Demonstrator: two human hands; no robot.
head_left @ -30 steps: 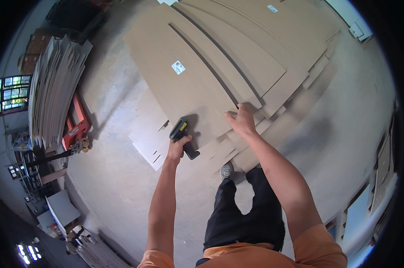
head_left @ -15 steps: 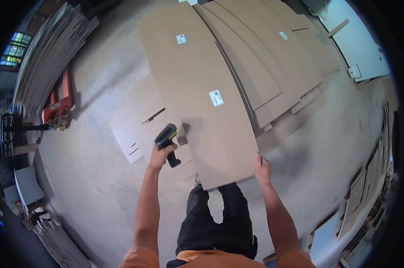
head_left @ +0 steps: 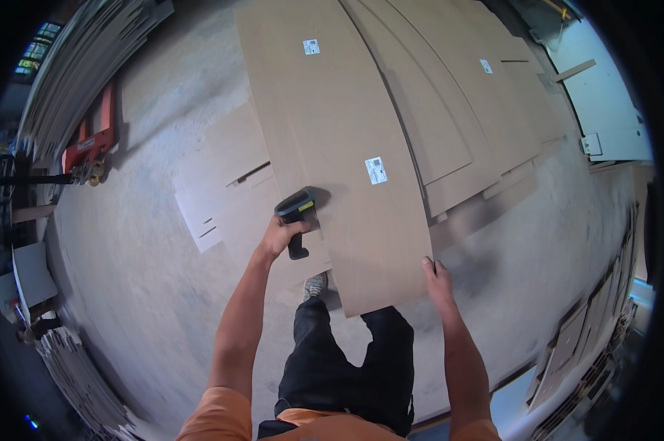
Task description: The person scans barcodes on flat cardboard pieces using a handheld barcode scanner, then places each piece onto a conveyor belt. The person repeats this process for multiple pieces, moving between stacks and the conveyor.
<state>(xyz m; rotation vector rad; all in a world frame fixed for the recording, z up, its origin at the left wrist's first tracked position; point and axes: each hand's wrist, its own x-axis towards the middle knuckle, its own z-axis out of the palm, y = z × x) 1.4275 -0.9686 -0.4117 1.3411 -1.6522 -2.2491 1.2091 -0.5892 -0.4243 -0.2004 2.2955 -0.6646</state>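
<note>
My left hand [head_left: 279, 237] is closed round the handle of a dark handheld barcode scanner [head_left: 295, 206] with a yellow patch. Its head tilts up and to the right, beside the left edge of a long brown cardboard sheet [head_left: 332, 125]. On that sheet are two white printed labels, a nearer one [head_left: 376, 170] and a farther one [head_left: 312, 47]. My right hand [head_left: 438, 283] grips the sheet's right edge near its close corner, thumb on top; the fingers below are partly hidden. The sheet's near end hangs over my legs.
More brown sheets [head_left: 508, 125] lie stacked to the right, one with a label [head_left: 486, 67]. Flat pieces [head_left: 236, 147] with slots lie on the floor at left. A red pallet jack [head_left: 91, 143] stands by upright sheets [head_left: 89, 73]. A white panel [head_left: 596, 95] is at far right.
The scanner has moved right and turned more toward the sheet. My left foot has come further into view. My right hand keeps its grip on the edge.
</note>
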